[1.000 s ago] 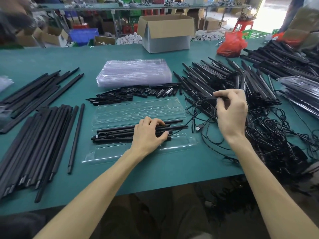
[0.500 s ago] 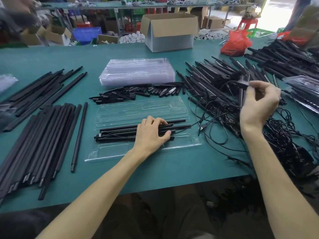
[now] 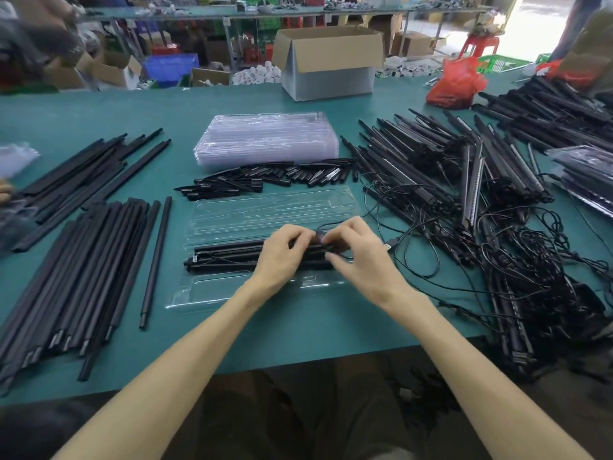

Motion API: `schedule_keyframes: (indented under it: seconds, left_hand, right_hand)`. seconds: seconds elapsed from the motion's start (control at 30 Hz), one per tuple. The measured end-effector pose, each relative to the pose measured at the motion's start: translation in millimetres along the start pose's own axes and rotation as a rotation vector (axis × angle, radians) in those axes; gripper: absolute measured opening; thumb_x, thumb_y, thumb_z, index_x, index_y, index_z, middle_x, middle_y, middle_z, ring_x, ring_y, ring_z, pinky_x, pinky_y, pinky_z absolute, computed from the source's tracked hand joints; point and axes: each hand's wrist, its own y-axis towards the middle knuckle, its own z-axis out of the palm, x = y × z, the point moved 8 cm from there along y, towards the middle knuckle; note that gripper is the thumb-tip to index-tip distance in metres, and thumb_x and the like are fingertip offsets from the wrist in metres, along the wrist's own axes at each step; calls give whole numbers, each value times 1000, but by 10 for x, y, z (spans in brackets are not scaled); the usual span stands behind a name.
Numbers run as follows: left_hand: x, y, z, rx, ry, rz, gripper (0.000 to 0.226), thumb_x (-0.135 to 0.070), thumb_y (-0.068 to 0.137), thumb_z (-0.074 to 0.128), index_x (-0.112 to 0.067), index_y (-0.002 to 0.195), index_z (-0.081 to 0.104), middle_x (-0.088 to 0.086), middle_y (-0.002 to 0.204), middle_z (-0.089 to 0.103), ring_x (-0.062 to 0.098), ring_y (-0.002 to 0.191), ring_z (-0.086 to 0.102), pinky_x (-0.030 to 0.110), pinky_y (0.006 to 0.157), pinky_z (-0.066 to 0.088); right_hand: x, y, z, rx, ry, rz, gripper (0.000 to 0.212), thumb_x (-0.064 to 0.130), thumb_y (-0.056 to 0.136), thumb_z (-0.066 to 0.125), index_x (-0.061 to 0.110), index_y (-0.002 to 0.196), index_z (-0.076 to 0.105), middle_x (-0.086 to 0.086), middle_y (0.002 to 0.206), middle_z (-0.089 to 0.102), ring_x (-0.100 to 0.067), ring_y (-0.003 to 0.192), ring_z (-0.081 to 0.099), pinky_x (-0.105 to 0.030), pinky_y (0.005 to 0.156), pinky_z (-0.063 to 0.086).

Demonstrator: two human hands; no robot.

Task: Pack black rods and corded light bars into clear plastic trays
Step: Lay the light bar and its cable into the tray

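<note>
While I watched the head feed from my desk, the green table [image 3: 99, 111] carried far more loose stock than packed.

Largest: corded light bars [image 3: 464, 167], two heaps on the right, one near and one farther back, cords tangled. I could not count them; dozens, by my estimate.

Next: black rods [image 3: 83, 260], two groups on the left, too overlapped to count. A lone rod [image 3: 156, 260] lay just beside the nearer group.

One cardboard box [image 3: 328, 61] and one red bag [image 3: 454, 81] sat at the far edge.

One stack of clear trays [image 3: 265, 137], empty, sheet count unreadable. Packed trays [image 3: 583, 171] at the right edge, number unclear.

One open tray [image 3: 265, 210] lay directly before me. Its far half was empty; its near half held at least three long black pieces, possibly more under the hands.

One row of short black pieces [image 3: 265, 179] lay between the stack and the open tray, not counted.

The left hand [image 3: 282, 257] lay over the pieces in the tray, fingers curled. The right hand [image 3: 358, 257] was beside it, thumb and forefinger closed. Their fingertips met on a small dark part of a cord [image 3: 320, 239] above the tray, and both seemed to pinch it.

Judgement: one tray part-filled, cord not yet tucked in, far half not yet folded over. Nearly all the stock was left to pack.
</note>
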Motion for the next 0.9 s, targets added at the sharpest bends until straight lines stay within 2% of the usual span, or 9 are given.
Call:
schedule_keyframes:
  seconds: [0.07,0.17,0.27,0.37,0.47,0.6,0.73,0.8,0.9]
  left_hand:
    - [28,1,-26,2,-175,-106,43,-36,106,45,-10,93,77,-2,104,74,10,103,65,37,102,46]
    - [15,11,16,45,-149,-158,54,-50,103,46,-12,79,76,-6,98,74,11,102,65,41,102,46]
    - [-12,23,46,79,-61,-123,46,-51,99,55,-24,67,75,-23,86,71,-9,94,60,41,102,44]
    - [1,30,41,66,-121,-140,32,-45,95,64,-24,78,80,-21,93,70,-3,100,61,40,103,45]
    - [-2,17,32,62,-163,-116,26,-36,93,69,-27,71,78,-29,88,69,-1,99,61,37,102,46]
    - [32,5,32,72,-181,-118,27,-31,92,66,-21,70,78,-14,101,71,2,105,61,27,96,44]
    - [69,0,11,47,-226,-152,11,-29,91,71,-20,87,77,-10,100,71,1,99,63,16,83,43]
    - [78,-7,14,40,-225,-150,10,-30,90,72,-21,90,77,-10,100,71,0,96,63,14,80,42]
    - [57,-8,11,40,-193,-116,10,-30,90,72,-24,86,79,-10,98,71,0,97,62,20,85,45]
  right_hand:
    - [31,-59,114,50,-86,-47,22,4,89,70,10,110,66,4,109,51,-13,96,60,-35,91,52]
    - [121,-136,190,57,-180,-131,24,6,89,70,12,112,67,4,116,54,-13,96,60,-28,83,51]
    - [132,-173,176,67,-138,-147,25,8,89,70,16,112,69,10,119,55,-11,99,61,-29,85,51]
    - [56,-187,104,89,-79,-121,26,20,92,71,19,118,68,12,118,55,-8,106,59,-31,94,50]
    - [-3,-175,-57,-7,2,-76,25,26,96,68,18,120,69,8,113,57,-5,108,58,-17,95,44]
    - [-265,-101,-447,-352,36,159,13,21,97,65,16,109,67,2,107,57,-5,93,59,-10,81,43]
    - [-581,16,-371,-188,68,439,19,33,96,65,18,109,65,4,101,64,-9,85,62,-15,75,46]
    - [-622,32,-326,-162,70,473,12,28,96,64,18,101,67,2,94,68,-8,70,63,-23,70,49]
    - [-580,67,-265,-145,85,468,6,21,94,65,17,91,68,-1,77,71,-4,45,57,-17,55,46]
